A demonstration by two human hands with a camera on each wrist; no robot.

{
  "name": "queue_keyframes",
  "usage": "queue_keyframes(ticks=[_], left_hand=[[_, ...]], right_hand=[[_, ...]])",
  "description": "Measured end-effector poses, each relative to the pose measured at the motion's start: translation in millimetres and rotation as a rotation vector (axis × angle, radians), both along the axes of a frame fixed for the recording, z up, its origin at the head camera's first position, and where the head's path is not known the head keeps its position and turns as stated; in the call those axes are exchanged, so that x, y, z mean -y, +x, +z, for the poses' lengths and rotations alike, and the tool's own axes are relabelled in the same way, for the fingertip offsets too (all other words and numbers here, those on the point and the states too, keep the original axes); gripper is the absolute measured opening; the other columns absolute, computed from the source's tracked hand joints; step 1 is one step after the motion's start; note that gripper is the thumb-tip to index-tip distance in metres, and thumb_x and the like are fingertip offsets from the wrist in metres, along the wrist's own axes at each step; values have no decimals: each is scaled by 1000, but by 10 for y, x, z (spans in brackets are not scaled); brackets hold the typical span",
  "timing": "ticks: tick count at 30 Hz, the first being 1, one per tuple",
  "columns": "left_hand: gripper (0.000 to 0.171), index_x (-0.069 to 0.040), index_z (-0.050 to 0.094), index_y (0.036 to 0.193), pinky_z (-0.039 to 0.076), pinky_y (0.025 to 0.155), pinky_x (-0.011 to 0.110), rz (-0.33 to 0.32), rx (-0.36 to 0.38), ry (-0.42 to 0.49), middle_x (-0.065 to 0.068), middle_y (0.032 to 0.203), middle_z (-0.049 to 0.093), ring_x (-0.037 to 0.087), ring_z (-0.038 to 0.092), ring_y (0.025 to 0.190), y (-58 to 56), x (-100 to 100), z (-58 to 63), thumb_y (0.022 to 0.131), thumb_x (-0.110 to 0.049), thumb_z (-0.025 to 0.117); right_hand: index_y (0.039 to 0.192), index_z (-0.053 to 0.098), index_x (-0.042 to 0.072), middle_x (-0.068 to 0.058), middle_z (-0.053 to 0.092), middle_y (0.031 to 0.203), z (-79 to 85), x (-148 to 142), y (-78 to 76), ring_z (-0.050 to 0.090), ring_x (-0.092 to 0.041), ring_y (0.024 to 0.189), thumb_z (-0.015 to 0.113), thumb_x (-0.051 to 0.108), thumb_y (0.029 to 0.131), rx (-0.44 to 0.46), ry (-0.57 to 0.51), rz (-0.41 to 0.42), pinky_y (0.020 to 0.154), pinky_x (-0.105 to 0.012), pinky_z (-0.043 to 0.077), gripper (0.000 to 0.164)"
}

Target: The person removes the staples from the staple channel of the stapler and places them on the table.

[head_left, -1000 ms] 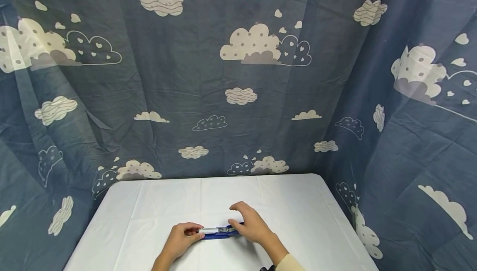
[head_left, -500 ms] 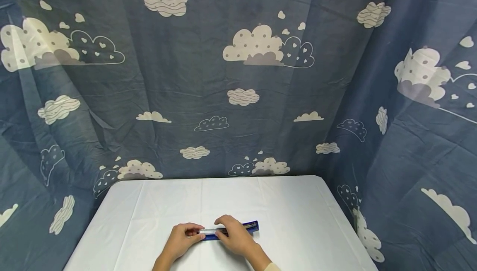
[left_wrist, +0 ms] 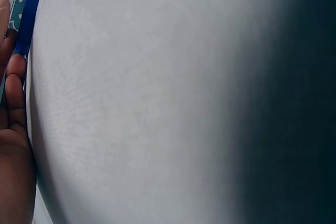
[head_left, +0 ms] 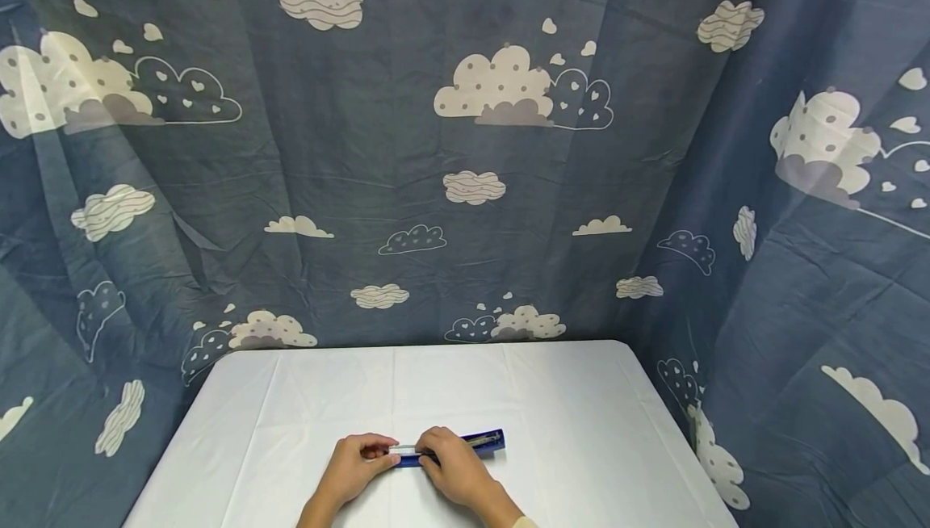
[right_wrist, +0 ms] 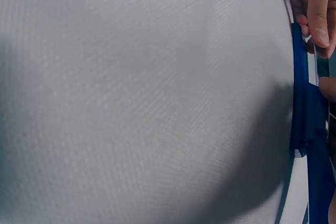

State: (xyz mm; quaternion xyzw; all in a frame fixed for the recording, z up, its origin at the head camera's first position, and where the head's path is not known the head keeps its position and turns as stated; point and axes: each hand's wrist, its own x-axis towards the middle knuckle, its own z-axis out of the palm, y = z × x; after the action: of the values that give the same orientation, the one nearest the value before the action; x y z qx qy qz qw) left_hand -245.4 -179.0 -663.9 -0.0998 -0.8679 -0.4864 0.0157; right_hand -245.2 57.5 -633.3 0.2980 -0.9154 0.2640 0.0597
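Note:
A blue stapler (head_left: 487, 441) lies opened out over the white table, its metal channel facing up and its top cover swung away to the right. My left hand (head_left: 350, 467) pinches the stapler's left end between thumb and fingers. At the middle of the stapler, my right hand (head_left: 459, 467) has thumb and fingertips gripping at the channel, covering that part. In the right wrist view the blue side of the stapler (right_wrist: 300, 93) runs down the right edge, with the left hand (right_wrist: 317, 14) at its upper end. The left wrist view catches only a blue strip of stapler (left_wrist: 30, 19) beside curled fingers (left_wrist: 16, 93).
A white cloth-covered table (head_left: 581, 431) spreads around the hands. Behind and beside it hangs a dark blue curtain (head_left: 349, 148) printed with clouds and hearts.
My right hand has moved left from the hinged cover to the middle of the stapler, uncovering the right end, and its fingers have closed in. My left hand stays at the left end.

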Motion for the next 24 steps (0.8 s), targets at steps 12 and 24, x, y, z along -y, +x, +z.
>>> queue_keyframes(ticks=[12, 24], left_hand=[[25, -23, 81, 102, 53, 71, 20, 8, 12, 14, -11, 87, 73, 1, 61, 76, -5, 7, -21, 81, -36, 87], [23, -20, 80, 104, 54, 75, 20, -3, 6, 16, -9, 91, 75, 0, 62, 79, -5, 15, 12, 85, -31, 85]], right_hand=[[106, 73, 16, 6, 69, 112, -54, 9, 16, 67, -9, 107, 74, 14, 95, -32, 3, -17, 95, -26, 56, 11], [104, 71, 13, 1, 69, 111, -34, -28, 17, 68, -13, 107, 78, 13, 92, -67, -40, -40, 94, -29, 56, 14]])
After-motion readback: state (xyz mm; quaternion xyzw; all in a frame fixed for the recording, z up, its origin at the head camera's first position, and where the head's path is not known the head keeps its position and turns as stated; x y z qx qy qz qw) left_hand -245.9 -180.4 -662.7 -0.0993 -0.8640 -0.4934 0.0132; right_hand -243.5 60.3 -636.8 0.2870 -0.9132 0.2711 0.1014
